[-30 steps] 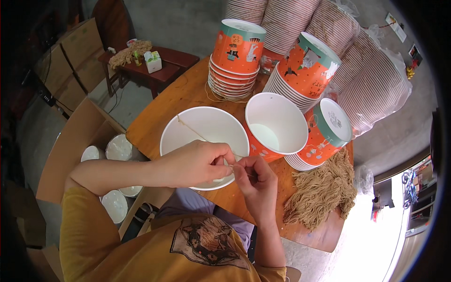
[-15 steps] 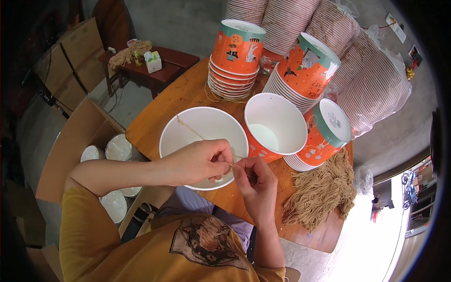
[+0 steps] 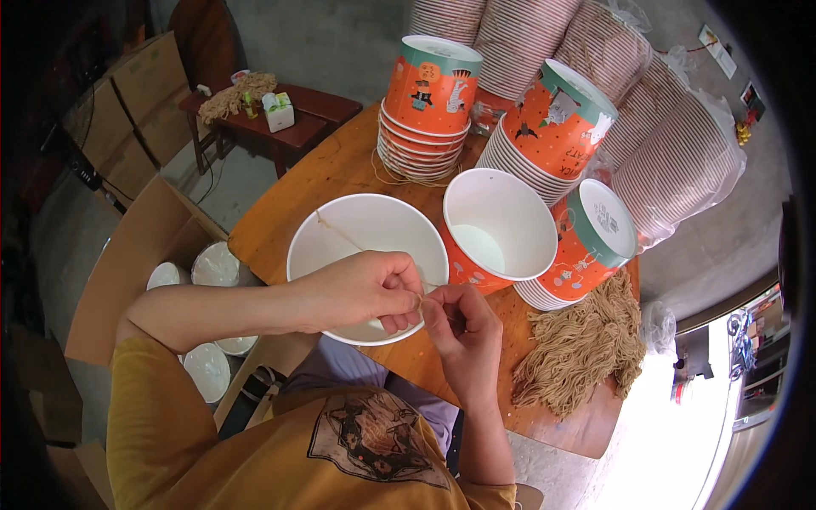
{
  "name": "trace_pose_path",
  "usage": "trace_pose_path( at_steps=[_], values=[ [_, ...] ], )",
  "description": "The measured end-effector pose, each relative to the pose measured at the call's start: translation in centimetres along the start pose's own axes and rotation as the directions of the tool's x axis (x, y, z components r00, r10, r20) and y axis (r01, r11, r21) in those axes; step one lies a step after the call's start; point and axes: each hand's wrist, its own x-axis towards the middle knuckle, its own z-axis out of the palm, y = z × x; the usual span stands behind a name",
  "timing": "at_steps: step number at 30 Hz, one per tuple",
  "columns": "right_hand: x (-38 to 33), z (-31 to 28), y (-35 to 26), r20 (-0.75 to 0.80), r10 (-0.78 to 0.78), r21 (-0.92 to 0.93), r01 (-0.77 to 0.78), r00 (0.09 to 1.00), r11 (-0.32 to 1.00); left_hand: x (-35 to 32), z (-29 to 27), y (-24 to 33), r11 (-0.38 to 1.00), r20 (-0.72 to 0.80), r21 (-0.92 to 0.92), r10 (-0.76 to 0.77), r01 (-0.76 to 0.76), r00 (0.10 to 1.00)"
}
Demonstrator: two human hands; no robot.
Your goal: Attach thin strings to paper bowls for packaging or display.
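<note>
A white paper bowl stands open-side up at the near edge of a round wooden table. A thin tan string crosses its inside and runs to my fingers. My left hand rests over the bowl's near rim, pinching the string. My right hand is right beside it, its fingertips touching the left hand's and pinching the same string. A second open orange-and-white bowl stands just right of the first.
Stacks of orange printed bowls and sleeves of nested bowls fill the back of the table. A pile of tan strings lies at the right. White lids sit in a cardboard box at the left; a small dark table stands beyond.
My two hands have drawn closer together at the bowl's near rim, fingertips now touching. The bowls have not moved.
</note>
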Motion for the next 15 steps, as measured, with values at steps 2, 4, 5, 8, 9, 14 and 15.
trace_pose_path(
  at_steps=[2, 4, 5, 8, 9, 14, 15],
  values=[
    [0.0, 0.0, 0.2, -0.003, -0.001, 0.007, 0.001, 1.0, 1.0, -0.1, 0.2, 0.2, 1.0, -0.019, -0.001, -0.005, 0.005, 1.0],
    [0.0, 0.0, 0.2, -0.005, -0.003, 0.014, 0.003, 1.0, 1.0, -0.1, 0.3, 0.4, 1.0, -0.027, -0.012, -0.017, 0.016, 0.999],
    [0.0, -0.1, 0.2, -0.005, -0.012, -0.001, 0.012, 1.0, 1.0, -0.1, 0.3, 0.3, 1.0, -0.027, -0.011, -0.016, 0.016, 1.0],
    [0.0, -0.1, 0.2, -0.015, -0.034, -0.023, 0.033, 0.999, 0.999, 0.0, 0.5, -0.1, 0.999, -0.061, -0.028, 0.022, -0.023, 0.998],
    [-0.1, -0.1, 0.2, -0.025, -0.047, -0.032, 0.046, 0.999, 0.998, 0.0, 0.5, -0.1, 0.998, -0.07, -0.024, 0.059, -0.06, 0.996],
    [-0.4, -0.1, 0.4, -0.103, -0.088, -0.064, 0.081, 0.991, 0.995, 0.3, 1.0, -0.2, 0.987, -0.069, -0.018, 0.157, -0.158, 0.985],
    [-0.5, -0.2, 0.4, -0.123, -0.105, -0.086, 0.095, 0.987, 0.992, 0.4, 1.1, -0.1, 0.984, -0.072, -0.02, 0.173, -0.175, 0.982]
  ],
)
